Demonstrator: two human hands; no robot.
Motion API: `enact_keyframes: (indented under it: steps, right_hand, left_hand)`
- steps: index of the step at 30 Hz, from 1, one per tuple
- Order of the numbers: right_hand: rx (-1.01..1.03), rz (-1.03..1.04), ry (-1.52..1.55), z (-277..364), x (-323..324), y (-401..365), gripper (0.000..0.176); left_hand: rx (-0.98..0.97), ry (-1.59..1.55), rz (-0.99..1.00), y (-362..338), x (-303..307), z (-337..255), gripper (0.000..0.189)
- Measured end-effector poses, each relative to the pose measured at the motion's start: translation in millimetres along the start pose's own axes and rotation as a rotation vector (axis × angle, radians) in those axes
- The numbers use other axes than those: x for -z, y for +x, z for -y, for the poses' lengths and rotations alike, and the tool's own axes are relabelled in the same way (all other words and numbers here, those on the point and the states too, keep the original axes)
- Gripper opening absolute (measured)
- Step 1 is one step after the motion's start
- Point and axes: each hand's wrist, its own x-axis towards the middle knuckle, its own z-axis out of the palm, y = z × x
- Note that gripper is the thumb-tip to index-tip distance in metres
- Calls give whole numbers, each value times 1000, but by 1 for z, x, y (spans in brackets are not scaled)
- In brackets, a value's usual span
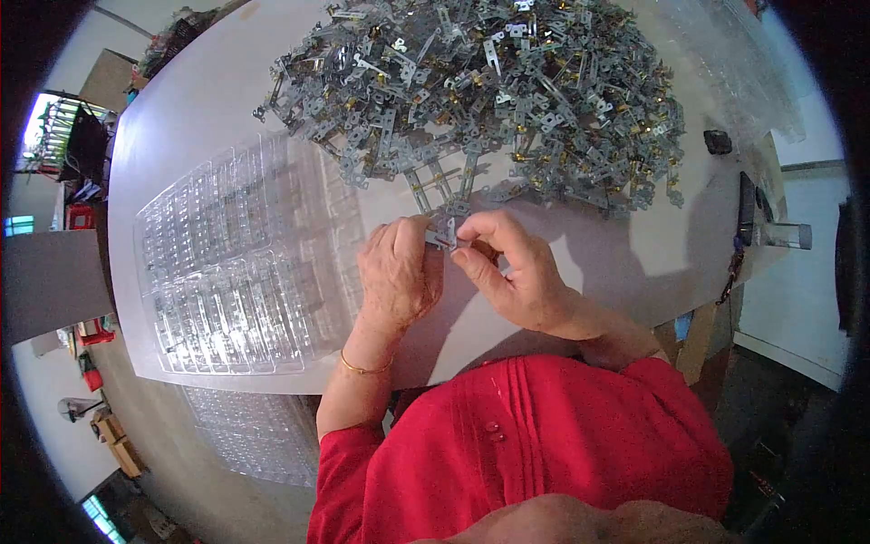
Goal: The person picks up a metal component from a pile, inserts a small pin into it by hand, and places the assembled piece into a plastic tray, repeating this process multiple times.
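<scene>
My left hand is closed around a small silvery metal bracket at the near edge of a big heap of metal parts. From the other side, my right hand pinches the same bracket between thumb and forefinger. Several long metal pieces lie just beyond my fingertips, stretching toward the heap. Many parts in the heap carry brass-coloured bits. To the left of my hands lies a clear plastic tray with rows of compartments; metal pieces seem to lie in its nearer rows.
The white table carries everything. Clear plastic sheets or trays are stacked at the far right, near a small black object. More clear trays sit below the table's left edge. A transparent cylinder juts out at right.
</scene>
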Motion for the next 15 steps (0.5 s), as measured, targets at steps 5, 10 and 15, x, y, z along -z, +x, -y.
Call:
enact_keyframes:
  steps: [5,10,15]
  right_hand:
    - [77,22,-41,-7,-1,1,18]
    - [184,-3,-209,-5,1,5,15]
    - [246,-83,-141,-4,5,7,11]
  left_hand:
    - [-47,69,40,0,-1,-1,22]
    - [-103,117,31,1,-7,-3,23]
    - [-106,60,91,0,-10,-8,20]
